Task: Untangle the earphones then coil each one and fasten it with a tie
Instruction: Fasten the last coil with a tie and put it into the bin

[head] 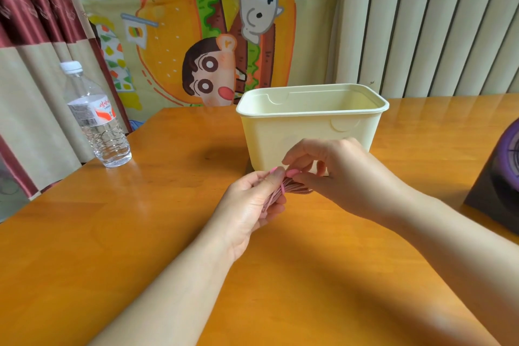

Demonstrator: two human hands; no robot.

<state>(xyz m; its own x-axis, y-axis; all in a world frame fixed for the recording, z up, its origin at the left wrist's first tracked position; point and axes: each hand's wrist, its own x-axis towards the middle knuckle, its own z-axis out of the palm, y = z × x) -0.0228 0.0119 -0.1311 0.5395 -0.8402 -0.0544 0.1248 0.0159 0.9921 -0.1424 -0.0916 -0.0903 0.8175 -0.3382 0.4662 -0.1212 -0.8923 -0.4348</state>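
We see a coiled pink earphone cable point(295, 187) held just above the wooden bench point(134, 222), gripped between the thumb and curled fingers of the left hand point(251, 201), while the right hand point(339, 170) pinches an end of the pink tie point(282, 188) looped round the bundle. Just behind our hands stands a cream plastic tub point(303, 129), with a water bottle point(97, 123) well off to the left.
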